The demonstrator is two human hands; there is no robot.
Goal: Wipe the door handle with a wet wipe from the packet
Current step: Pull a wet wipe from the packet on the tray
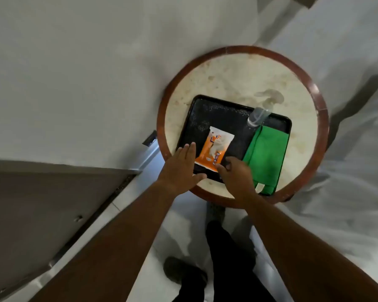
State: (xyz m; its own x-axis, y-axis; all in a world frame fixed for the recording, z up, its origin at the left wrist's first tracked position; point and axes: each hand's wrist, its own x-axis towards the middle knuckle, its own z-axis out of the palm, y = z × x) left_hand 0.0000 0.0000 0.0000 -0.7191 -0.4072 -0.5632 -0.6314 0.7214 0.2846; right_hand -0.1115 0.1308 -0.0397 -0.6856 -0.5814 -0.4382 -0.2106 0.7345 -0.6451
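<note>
An orange and white wet wipe packet [214,148] lies flat on a black tray [223,115] on a round table. My left hand [181,168] rests open, fingers spread, on the tray's left edge just beside the packet. My right hand [234,175] sits at the packet's near right corner, fingers curled with the tips touching the packet. Whether it grips the packet is unclear. A brown door [44,203] stands at the lower left; its handle is not in view.
A green folded cloth [264,158] lies on the tray's right side, with a clear spray bottle [259,116] at its far end. The round table [227,77] has a red-brown rim. White bedding [347,160] lies to the right. My legs and shoe stand below.
</note>
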